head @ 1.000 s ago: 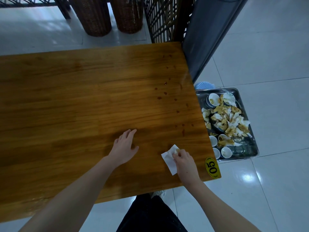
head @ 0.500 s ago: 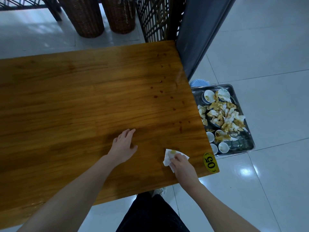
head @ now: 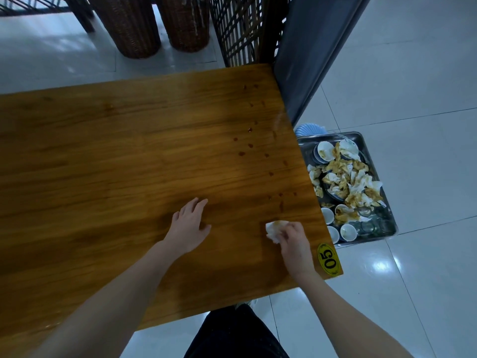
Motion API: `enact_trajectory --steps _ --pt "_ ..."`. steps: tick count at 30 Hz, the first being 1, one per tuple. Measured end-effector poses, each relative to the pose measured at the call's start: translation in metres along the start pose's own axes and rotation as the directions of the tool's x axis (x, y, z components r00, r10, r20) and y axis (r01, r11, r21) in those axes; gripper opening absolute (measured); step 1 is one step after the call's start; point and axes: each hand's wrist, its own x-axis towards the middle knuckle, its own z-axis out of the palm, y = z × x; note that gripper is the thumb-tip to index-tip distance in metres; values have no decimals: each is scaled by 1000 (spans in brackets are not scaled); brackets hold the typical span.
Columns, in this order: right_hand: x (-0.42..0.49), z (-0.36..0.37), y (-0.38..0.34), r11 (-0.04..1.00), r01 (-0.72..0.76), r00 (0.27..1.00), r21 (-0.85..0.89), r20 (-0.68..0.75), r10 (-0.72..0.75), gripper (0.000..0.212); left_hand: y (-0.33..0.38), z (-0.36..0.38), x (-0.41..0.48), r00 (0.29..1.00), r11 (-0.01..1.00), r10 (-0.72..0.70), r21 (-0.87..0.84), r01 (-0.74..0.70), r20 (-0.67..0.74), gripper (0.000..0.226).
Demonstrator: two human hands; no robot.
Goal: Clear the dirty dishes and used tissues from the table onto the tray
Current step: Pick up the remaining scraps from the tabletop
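Note:
My right hand (head: 293, 241) grips a crumpled white tissue (head: 275, 229), stained brown at its top, against the wooden table (head: 129, 164) near the front right corner. My left hand (head: 189, 224) rests flat on the table a little to the left, fingers straight. Small reddish-brown sauce drops (head: 249, 146) dot the table's right side, farther out than the tissue. On the floor to the right of the table lies a metal tray (head: 384, 202) piled with stained tissues (head: 346, 182), small white bowls and cups (head: 347, 232).
A yellow oval "05" sticker (head: 328, 259) marks the table's front right corner. A grey post (head: 307, 55) and a dark lattice screen (head: 240, 29) stand behind the table's far right corner. Two wicker baskets (head: 134, 24) stand farther back on white floor tiles.
The flat white tissue under my right hand has been bunched into a crumpled wad and shifted slightly away from me. My left hand has stayed flat in place.

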Motion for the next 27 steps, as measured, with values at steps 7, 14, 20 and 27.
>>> enact_trajectory --steps 7,14,20,27 --pt "51 -19 5 988 -88 990 -123 -117 74 15 -5 -5 15 1000 1000 -6 26 6 -23 71" --pt "13 3 -3 997 -21 998 -76 -54 17 14 -2 -6 30 1000 996 -12 93 14 -25 76" --pt "32 -3 -4 999 -35 998 17 -44 36 16 -1 -6 39 1000 994 -8 113 10 -17 77" --pt "119 -39 -6 969 -247 950 13 -196 245 20 0 -9 48 999 988 -15 155 20 -32 91"
